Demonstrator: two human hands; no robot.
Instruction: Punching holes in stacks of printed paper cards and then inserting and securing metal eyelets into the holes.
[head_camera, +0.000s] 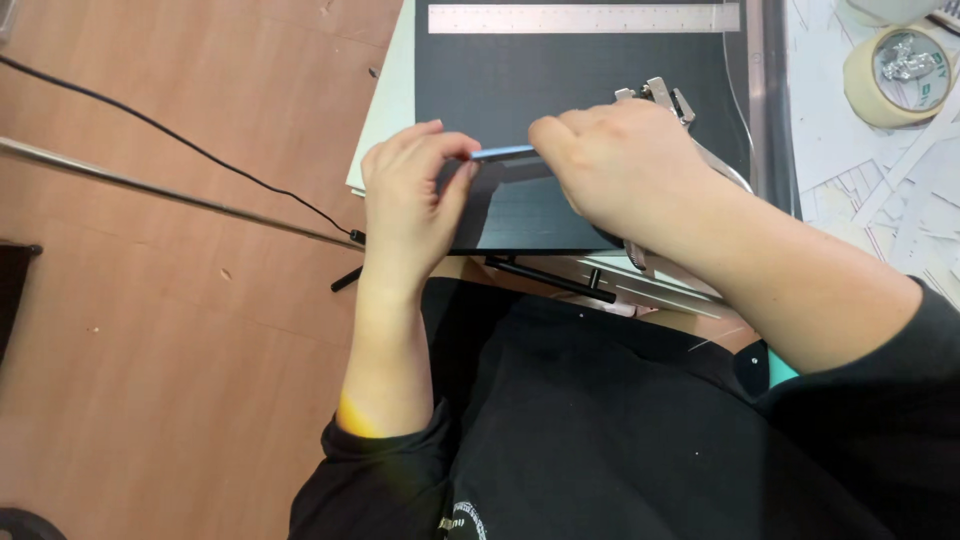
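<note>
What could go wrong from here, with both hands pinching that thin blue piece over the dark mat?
1. The left hand and right hand hold the blue piece only by its ends; it may slip or bend.
2. The metal tool sits right behind the right hand, and a knuckle might knock it.
3. The mat overhangs the table edge toward the lap, so pressing down might tip it.

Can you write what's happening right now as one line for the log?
left hand: pinches end of thin blue-grey rod | right hand: grips other end | below: dark cutting mat | nearby: metal ruler, cream tape roll
</note>
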